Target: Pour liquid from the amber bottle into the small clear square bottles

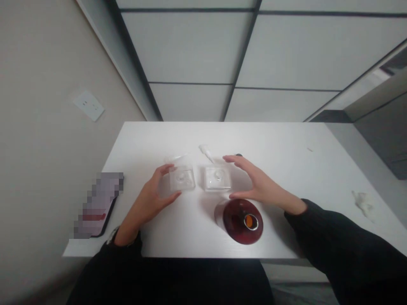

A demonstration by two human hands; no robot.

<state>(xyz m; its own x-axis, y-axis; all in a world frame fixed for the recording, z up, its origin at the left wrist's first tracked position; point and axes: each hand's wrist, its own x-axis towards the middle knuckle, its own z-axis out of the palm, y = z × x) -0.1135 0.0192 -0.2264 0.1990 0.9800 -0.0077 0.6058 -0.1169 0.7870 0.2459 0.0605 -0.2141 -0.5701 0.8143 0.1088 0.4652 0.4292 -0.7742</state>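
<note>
Two small clear square plastic boxes lie side by side on the white table (178, 228). Around the left edge of the left box (188, 180) curve the fingers and thumb of my left hand (152, 195), spread apart; whether they touch it I cannot tell. My right hand (254, 180) is open to the right of the other box (218, 180), thumb and fingers apart, with a gap between. Each box has a round shape in its middle. Just behind the right box lies a small whitish dropper-like piece (206, 153) with a narrow tip.
A dark red-brown bottle (237, 226) with an open round mouth stands by my right wrist. At the left edge lies a phone (98, 205). A crumpled tissue (363, 204) is far right, and a small dark cap-like thing (239, 155) sits behind my right fingers.
</note>
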